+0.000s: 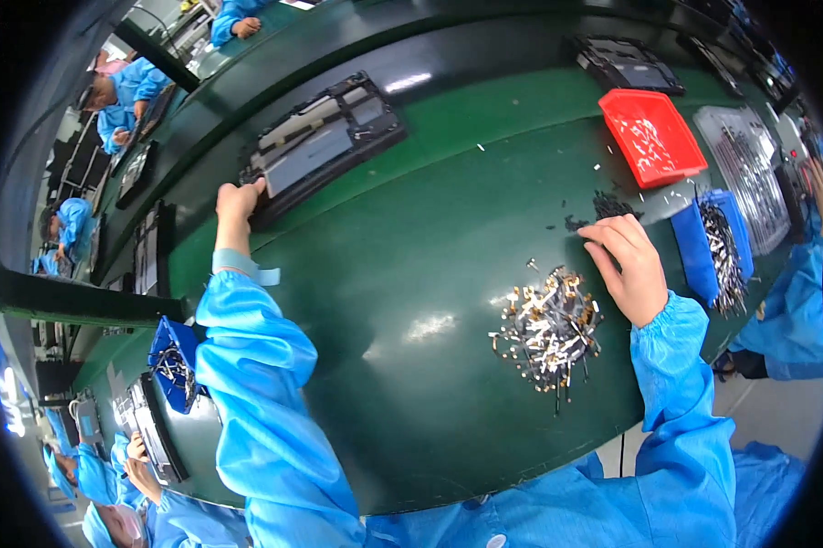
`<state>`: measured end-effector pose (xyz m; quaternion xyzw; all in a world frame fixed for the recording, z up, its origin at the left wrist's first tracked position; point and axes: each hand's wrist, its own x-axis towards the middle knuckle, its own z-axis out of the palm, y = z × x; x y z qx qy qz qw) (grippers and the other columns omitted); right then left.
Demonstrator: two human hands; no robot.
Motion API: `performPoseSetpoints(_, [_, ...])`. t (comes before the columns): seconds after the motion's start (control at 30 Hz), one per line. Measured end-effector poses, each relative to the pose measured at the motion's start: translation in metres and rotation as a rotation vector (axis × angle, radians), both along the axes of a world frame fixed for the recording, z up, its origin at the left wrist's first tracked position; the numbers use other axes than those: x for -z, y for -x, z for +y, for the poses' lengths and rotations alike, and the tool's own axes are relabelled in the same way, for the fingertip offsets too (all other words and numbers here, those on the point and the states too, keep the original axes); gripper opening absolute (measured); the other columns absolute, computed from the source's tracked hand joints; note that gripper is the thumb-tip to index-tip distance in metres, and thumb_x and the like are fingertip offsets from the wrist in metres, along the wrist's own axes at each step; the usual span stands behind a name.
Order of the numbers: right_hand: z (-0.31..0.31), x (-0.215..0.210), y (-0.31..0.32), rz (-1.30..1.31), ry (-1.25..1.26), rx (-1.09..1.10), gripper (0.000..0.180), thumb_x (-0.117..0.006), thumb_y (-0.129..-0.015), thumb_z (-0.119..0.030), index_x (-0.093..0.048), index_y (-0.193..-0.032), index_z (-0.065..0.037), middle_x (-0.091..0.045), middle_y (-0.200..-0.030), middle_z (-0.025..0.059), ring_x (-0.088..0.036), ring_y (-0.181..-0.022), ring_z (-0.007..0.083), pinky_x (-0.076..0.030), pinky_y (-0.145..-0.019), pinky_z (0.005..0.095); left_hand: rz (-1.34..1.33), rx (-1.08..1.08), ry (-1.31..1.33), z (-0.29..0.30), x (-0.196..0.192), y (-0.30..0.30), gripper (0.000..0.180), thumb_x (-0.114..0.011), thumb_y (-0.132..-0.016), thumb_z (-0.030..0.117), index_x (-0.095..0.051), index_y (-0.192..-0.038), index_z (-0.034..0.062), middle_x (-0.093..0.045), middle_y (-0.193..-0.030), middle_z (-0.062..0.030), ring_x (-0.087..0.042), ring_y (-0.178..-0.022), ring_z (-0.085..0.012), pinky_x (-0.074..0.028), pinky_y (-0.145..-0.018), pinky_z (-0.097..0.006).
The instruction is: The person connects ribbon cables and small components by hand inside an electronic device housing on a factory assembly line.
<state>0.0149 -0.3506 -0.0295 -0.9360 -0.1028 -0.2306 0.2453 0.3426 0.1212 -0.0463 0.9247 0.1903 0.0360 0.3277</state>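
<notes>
My left hand grips the near left corner of a black device chassis with grey panels inside, on the far side of the green table. A pale blue band circles that wrist. My right hand reaches to a scatter of small black pieces, its fingertips drawn together at their near edge. Whether a piece is between them is too small to see. Closer to me lies a heap of small black, silver and gold-coloured parts, just left of my right wrist.
A red bin holds small white pieces. Beside it are a blue bin of thin metallic parts and a clear plastic tray. Another blue bin stands left of my left arm. More chassis lie along the line, where co-workers in blue sit.
</notes>
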Motion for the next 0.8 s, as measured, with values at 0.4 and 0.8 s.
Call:
performPoseSetpoints(0.4, [0.026, 0.006, -0.02, 0.211, -0.089, -0.239, 0.014, -0.07, -0.081, -0.009, -0.071, -0.095, -0.007, -0.06, -0.093, 0.0029, -0.058, -0.09, 0.0219, -0.052, -0.076, 0.0336, 0.237, 0.024, 1.091, -0.041, -0.061, 0.04, 0.03, -0.075, -0.08, 0.004, -0.063, -0.107, -0.002, -0.068, -0.105, -0.0159, -0.067, -0.099, -0.0312, -0.053, -0.095, -0.048])
performPoseSetpoints(0.8, [0.021, 0.004, -0.039, -0.087, 0.196, -0.307, 0.018, -0.055, -0.082, -0.006, -0.055, -0.1, -0.004, -0.058, -0.093, 0.0126, -0.059, -0.1, 0.0292, -0.048, -0.091, 0.0394, -0.114, 0.392, 1.528, -0.119, -0.027, 0.255, 0.064, -0.063, -0.09, 0.011, -0.034, -0.147, 0.0066, -0.043, -0.148, -0.0127, -0.039, -0.137, -0.0274, -0.032, -0.116, -0.047])
